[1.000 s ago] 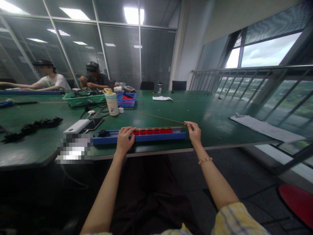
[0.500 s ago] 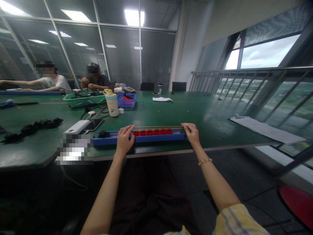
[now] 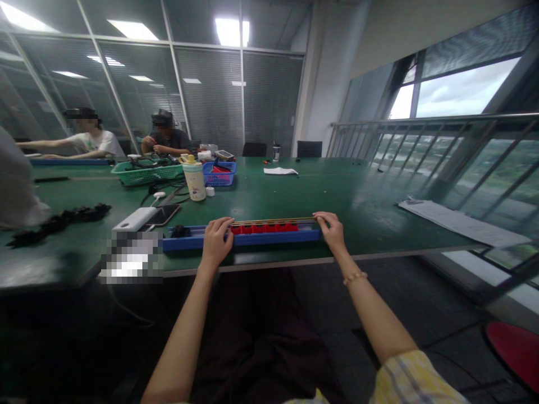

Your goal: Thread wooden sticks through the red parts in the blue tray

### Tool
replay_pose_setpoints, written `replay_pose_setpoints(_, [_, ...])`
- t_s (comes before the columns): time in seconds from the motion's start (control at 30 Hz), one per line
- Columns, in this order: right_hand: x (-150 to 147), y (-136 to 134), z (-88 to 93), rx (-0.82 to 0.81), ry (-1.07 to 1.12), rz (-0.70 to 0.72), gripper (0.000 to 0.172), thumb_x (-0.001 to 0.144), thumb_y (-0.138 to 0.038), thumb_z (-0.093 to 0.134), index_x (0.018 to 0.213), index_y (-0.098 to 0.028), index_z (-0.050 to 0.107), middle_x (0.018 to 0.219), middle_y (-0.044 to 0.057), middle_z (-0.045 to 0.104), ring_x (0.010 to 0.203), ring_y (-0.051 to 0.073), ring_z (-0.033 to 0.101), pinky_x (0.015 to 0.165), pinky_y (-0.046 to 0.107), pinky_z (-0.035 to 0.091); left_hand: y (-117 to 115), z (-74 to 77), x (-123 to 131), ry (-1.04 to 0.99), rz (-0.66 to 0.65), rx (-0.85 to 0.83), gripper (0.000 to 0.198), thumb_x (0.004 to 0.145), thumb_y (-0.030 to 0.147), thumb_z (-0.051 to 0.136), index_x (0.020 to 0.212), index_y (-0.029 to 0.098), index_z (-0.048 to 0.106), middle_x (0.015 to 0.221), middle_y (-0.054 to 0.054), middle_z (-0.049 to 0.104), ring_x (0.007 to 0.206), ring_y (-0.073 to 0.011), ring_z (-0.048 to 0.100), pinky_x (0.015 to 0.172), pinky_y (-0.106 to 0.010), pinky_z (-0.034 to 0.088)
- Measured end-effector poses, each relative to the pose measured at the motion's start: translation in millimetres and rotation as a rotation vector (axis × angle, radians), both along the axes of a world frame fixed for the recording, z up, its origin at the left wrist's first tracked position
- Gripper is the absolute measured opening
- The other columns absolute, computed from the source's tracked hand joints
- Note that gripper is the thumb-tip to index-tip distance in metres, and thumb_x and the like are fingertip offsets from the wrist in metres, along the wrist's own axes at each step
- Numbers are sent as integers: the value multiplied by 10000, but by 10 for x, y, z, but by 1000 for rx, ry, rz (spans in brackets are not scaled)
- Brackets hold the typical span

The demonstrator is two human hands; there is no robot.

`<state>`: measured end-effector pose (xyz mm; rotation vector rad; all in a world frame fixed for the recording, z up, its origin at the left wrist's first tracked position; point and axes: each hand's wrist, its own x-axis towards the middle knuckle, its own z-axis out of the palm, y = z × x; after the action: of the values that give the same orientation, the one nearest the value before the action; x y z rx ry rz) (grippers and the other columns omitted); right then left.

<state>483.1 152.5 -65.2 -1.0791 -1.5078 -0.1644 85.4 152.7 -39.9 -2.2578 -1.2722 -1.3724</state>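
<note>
Thin yellow-brown strands (image 3: 273,220) stretch along the top of a long, narrow blue tray (image 3: 275,238) holding a row of bright red pieces (image 3: 265,228) on a green worktop (image 3: 357,196). At the tray's right end, the right hand (image 3: 332,229) pinches the strands; over its left half, the left hand (image 3: 218,241) rests curled, its exact grip unclear.

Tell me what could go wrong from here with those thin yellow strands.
The thin strands run between the left hand and the right hand, so a fingertip slip might let one come loose. They pass close along the red pieces in the blue tray and could snag. The tray lies near the table edge, so a hard tug might drag it off.
</note>
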Motion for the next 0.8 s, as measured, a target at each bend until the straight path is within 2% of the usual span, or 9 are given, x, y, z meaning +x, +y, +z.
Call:
replay_pose_setpoints(0.2, [9, 9, -9, -14, 2, -2, 242, 945, -357, 508, 908, -247, 721, 1010, 49, 736, 1027, 222, 629, 964, 412, 463, -1, -5, 2, 11, 9, 5, 326, 895, 204, 480, 1171, 221, 653, 1211, -65, 649, 1111, -241, 558, 999, -423, 453])
replay_pose_setpoints(0.33, [11, 10, -13, -30, 9, -19, 276, 948, -383, 493, 979, -253, 734, 1107, 53, 725, 1099, 224, 614, 1003, 431, 441, -2, -10, 1, 21, 22, 0, 327, 895, 208, 479, 1170, 223, 655, 1203, -64, 648, 1106, -243, 560, 991, -422, 456])
replay_pose_setpoints(0.5, [45, 47, -55, -72, 133, -31, 346, 939, -455, 483, 1071, -246, 725, 1202, 71, 697, 1164, 233, 597, 995, 429, 452, -7, -9, -2, 15, 19, 3, 326, 894, 204, 475, 1162, 223, 658, 1190, -60, 653, 1097, -241, 561, 986, -418, 459])
replay_pose_setpoints(0.67, [88, 100, -113, -135, 247, -34, 426, 924, -527, 473, 1046, -205, 724, 1126, 102, 720, 1073, 246, 642, 903, 386, 488, -6, -2, 3, 12, 19, -7, 326, 885, 201, 479, 1157, 226, 658, 1189, -64, 650, 1095, -243, 562, 986, -423, 460])
replay_pose_setpoints(0.8, [133, 141, -162, -183, 336, -96, 506, 893, -607, 475, 982, -173, 721, 931, 104, 744, 869, 233, 676, 807, 352, 500, 0, 0, 8, 11, 24, -9, 332, 887, 204, 473, 1168, 224, 648, 1183, -68, 647, 1097, -247, 560, 998, -427, 455])
